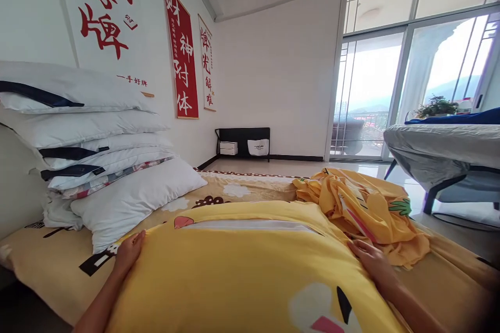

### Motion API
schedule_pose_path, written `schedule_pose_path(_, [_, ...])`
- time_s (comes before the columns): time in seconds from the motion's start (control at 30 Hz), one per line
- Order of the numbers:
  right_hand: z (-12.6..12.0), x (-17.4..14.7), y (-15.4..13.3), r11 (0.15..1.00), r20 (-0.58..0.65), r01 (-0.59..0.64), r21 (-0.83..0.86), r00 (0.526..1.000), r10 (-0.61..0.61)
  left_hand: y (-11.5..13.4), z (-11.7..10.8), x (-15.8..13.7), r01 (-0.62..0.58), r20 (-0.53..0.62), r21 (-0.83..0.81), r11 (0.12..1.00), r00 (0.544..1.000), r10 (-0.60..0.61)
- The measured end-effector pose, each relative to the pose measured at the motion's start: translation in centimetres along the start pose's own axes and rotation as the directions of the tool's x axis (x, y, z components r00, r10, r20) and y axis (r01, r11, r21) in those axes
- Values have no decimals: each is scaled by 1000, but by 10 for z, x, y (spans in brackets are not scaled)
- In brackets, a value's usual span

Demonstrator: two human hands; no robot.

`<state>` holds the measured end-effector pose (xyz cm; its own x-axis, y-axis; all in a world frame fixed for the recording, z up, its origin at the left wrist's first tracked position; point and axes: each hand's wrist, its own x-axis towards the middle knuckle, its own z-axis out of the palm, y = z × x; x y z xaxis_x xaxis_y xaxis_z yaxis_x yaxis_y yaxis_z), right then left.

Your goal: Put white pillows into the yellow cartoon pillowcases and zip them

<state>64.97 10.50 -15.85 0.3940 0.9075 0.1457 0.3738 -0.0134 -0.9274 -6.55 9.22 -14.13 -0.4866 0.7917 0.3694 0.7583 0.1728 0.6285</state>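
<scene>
A plump pillow in a yellow cartoon-print pillowcase fills the near middle of the bed. Along its far side the case gapes in a long slit, where a strip of white pillow shows. My left hand is closed on the left edge of the case, its fingers curled in. On the opposite edge my right hand grips the fabric, thumb and fingers together, the fingertips partly hidden. Just beyond the right hand lies a crumpled heap of yellow pillowcases with printed patterns.
White pillows are stacked at the left against the wall, one white pillow leaning at their foot. A tan patterned sheet covers the bed. A covered table stands at the right. A low black rack is by the far wall.
</scene>
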Motion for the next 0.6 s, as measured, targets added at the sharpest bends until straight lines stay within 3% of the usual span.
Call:
schedule_pose_path(0.07, [9, -10, 13, 925, 3, 94, -369, 995, -100, -10, 18, -13, 32, 41, 45, 998, 999, -34])
schedule_pose_path(0.13, [21, -19, 26, 841, 33, 105, -531, 994, -103, -13, 31, -22, 42, 108, 117, 992, 993, -55])
schedule_pose_path(0.27, [30, -22, 36, 807, 121, 120, -578, 991, -61, -5, 38, -25, -36, 252, 234, 972, 967, -25])
schedule_pose_path(0.4, [10, -15, 21, 771, 185, 154, -619, 982, -48, -3, 29, -19, -75, 347, 245, 967, 938, -15])
schedule_pose_path(0.5, [-7, -17, -10, 693, 190, 225, -686, 973, -128, 9, 13, -14, -90, 276, 358, 929, 961, -13])
schedule_pose_path(0.6, [-3, -22, -59, 627, 206, 341, -700, 938, -279, 55, -6, -11, -164, 66, 397, 903, 986, 150])
